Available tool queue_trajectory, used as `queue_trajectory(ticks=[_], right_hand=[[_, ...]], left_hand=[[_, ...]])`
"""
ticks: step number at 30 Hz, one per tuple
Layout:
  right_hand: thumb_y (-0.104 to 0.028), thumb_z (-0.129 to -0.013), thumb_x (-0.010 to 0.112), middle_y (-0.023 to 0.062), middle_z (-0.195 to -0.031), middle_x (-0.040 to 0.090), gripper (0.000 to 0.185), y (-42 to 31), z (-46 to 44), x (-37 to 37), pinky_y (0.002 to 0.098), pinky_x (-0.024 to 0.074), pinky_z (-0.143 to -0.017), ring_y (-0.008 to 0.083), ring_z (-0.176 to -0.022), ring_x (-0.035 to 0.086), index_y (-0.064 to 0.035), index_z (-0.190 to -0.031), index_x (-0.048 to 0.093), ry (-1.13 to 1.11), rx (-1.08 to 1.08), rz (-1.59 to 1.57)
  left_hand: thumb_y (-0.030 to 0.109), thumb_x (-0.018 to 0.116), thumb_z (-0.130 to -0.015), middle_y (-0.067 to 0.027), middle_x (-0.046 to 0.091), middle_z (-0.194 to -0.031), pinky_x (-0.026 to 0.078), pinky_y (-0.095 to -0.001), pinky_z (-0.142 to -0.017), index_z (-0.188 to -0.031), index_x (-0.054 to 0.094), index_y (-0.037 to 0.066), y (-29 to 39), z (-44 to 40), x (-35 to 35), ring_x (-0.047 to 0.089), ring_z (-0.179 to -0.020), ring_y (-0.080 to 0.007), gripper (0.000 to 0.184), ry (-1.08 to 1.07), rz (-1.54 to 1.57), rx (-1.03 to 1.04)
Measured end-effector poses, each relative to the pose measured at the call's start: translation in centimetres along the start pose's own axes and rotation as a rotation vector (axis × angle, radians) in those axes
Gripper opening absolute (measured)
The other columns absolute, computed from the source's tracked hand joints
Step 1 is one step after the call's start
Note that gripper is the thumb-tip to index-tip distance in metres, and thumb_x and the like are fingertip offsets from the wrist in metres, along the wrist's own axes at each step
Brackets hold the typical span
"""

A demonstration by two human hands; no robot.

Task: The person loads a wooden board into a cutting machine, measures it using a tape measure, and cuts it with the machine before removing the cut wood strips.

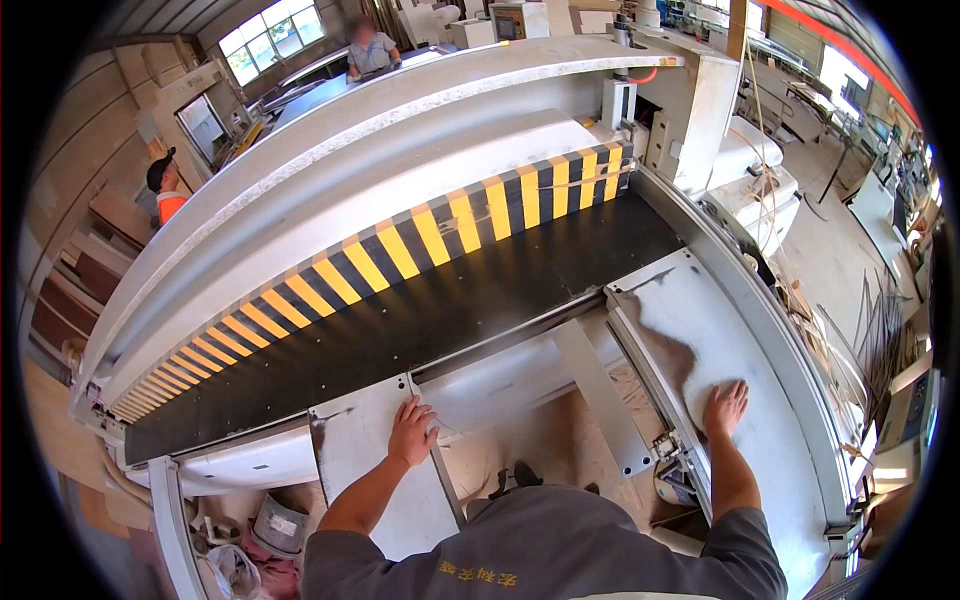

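Note:
My left hand (412,432) lies near the right edge of a pale grey support table (362,460), its fingers stretched out and holding nothing. Flat on a wider metal side table (690,330), my right hand (725,407) rests open, with a dark shadow patch on the surface beyond it. Both tables adjoin the black machine bed (450,300) of a large panel saw. Along the bed's far side runs a pressure beam (465,222) with yellow and black stripes. A narrow metal arm (600,395) spans part of the gap between the tables.
A white bucket (282,525) and plastic bags stand under the machine at left. A rail (750,300) borders the right side table. Behind the beam is a person in grey (372,52); another in orange (168,195) is at left. Thin strips (880,320) lean at right.

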State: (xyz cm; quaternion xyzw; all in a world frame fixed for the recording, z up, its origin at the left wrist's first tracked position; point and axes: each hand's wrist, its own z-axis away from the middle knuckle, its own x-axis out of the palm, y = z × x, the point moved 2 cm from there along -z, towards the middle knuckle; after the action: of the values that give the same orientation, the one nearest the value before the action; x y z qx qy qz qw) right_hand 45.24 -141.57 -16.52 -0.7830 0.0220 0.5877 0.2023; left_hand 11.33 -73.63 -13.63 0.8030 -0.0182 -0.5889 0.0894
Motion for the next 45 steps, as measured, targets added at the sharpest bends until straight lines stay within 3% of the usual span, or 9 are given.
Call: queue_trajectory(ticks=[19,28,32,35,41,45], right_hand=[[-0.044,-0.107,0.051,0.0183,-0.174,0.03,0.077,0.3,-0.3,0.8,0.0441,0.0142,-0.134,0.032,-0.163,0.022,0.0032,-0.165,0.031,-0.014,-0.007,0.014],[-0.043,-0.108,0.051,0.0194,-0.174,0.03,0.076,0.5,-0.5,1.2,0.0465,0.0146,-0.133,0.0336,-0.163,0.021,0.0034,-0.164,0.032,-0.005,-0.028,0.023],[-0.043,-0.108,0.051,0.0191,-0.174,0.028,0.076,0.0,-1.3,1.1,0.0453,0.013,-0.134,0.0333,-0.164,0.019,0.0037,-0.164,0.03,-0.038,-0.023,0.032],[-0.041,-0.108,0.051,0.0189,-0.175,0.027,0.075,-0.5,-1.2,0.5,0.0446,0.0121,-0.135,0.0328,-0.164,0.019,0.0033,-0.164,0.03,-0.067,-0.029,0.038],[-0.04,-0.108,0.05,0.0185,-0.175,0.026,0.074,-1.1,-1.4,0.6,0.0432,0.012,-0.135,0.0317,-0.164,0.018,0.0021,-0.165,0.029,-0.065,-0.033,0.073],[-0.039,-0.108,0.05,0.0183,-0.175,0.026,0.073,-1.2,-1.7,1.1,0.043,0.0121,-0.135,0.0317,-0.164,0.018,0.0021,-0.165,0.029,-0.067,-0.003,0.065]], left_hand=[[0.026,0.07,-0.096,-0.0084,0.062,-0.141,0.025,-0.0536,-0.129,-0.126,0.072,0.01,0.3,-0.3,0.4,0.038,-0.152,-0.0336,0.035,-0.001,-0.013,-0.005],[0.02,0.076,-0.09,-0.0177,0.044,-0.159,0.025,-0.0562,-0.129,-0.141,0.06,0.008,0.5,-0.7,0.3,0.035,-0.153,-0.043,0.054,0.077,0.019,-0.083],[0.017,0.074,-0.092,-0.018,0.042,-0.162,0.027,-0.0571,-0.127,-0.15,0.051,0.007,-0.9,-4.9,2.1,0.034,-0.153,-0.0437,0.063,0.137,0.071,-0.139],[0.017,0.07,-0.097,-0.0164,0.042,-0.163,0.029,-0.0521,-0.127,-0.151,0.051,0.006,-0.3,-11.9,1.5,0.036,-0.153,-0.0421,0.059,0.134,0.086,-0.134],[0.025,0.065,-0.103,-0.019,0.045,-0.16,0.031,-0.0533,-0.126,-0.151,0.051,0.006,-1.7,-24.7,5.7,0.041,-0.148,-0.0438,0.054,0.169,0.205,-0.055],[0.032,0.062,-0.105,-0.0192,0.046,-0.159,0.03,-0.0541,-0.126,-0.15,0.052,0.006,-1.4,-30.6,8.2,0.042,-0.148,-0.0416,0.053,0.158,0.083,-0.005]])
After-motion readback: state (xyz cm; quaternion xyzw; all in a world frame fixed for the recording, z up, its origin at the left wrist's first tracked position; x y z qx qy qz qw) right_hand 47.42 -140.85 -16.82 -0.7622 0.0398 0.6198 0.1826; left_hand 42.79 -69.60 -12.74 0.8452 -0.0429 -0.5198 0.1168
